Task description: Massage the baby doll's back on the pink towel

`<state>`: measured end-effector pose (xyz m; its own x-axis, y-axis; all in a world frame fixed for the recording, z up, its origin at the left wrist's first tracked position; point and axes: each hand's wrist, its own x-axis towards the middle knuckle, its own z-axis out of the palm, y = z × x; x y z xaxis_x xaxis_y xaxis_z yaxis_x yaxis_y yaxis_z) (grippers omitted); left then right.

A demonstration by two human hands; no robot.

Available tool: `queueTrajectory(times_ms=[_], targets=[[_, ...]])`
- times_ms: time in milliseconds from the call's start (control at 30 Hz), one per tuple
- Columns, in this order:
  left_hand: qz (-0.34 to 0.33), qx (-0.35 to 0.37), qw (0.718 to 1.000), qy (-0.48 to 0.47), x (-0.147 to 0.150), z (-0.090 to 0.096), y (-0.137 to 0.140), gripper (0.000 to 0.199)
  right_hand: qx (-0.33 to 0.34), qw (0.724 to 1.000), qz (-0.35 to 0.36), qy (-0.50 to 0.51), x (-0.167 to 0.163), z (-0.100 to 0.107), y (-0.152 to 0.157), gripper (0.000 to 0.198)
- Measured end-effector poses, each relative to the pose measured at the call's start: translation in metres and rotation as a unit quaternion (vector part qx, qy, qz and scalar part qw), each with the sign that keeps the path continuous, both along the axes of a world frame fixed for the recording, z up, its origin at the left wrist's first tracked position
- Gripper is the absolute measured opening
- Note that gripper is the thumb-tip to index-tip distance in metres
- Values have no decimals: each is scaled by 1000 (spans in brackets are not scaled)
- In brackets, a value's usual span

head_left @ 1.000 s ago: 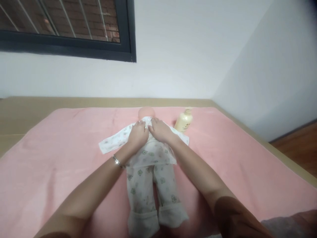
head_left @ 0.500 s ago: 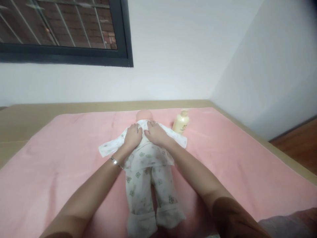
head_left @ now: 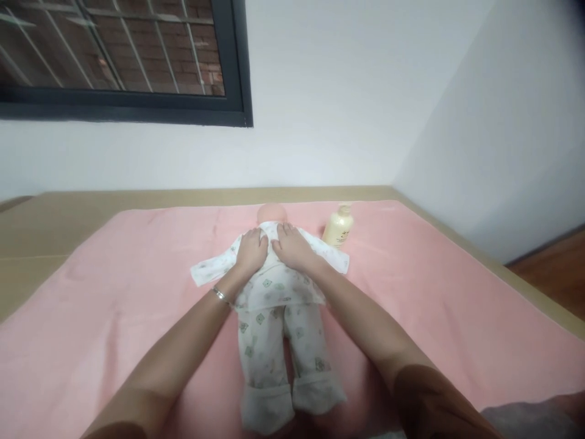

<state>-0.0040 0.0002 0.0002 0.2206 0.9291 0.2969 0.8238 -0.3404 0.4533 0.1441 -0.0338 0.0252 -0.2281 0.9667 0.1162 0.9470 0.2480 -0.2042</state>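
Head: doll (head_left: 281, 288) in patterned pyjamas (head_left: 261, 350)

the shirt (head_left: 280, 288) and trousers (head_left: 262, 350) look like matt cloth, the bottle (head_left: 338, 229) glossy plastic, the bracelet (head_left: 220, 295) shiny metal.

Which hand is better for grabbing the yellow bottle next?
Probably the right hand: it rests on the shirt, on the same side as the yellow bottle. The left hand is farther away, with the right hand in between.
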Motion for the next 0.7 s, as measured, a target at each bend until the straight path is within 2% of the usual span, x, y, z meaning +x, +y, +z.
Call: queueTrajectory(times_ms=[233, 500, 700], targets=[[2, -1, 1000, -12, 2, -1, -1, 39, -6, 1000, -1, 3, -1, 2, -3, 67], [11, 21, 998, 55, 8, 3, -3, 38, -10, 1000, -4, 17, 4, 0, -3, 67], [11, 24, 998, 59, 10, 3, -4, 38, -12, 999, -10, 29, 6, -3, -1, 67]])
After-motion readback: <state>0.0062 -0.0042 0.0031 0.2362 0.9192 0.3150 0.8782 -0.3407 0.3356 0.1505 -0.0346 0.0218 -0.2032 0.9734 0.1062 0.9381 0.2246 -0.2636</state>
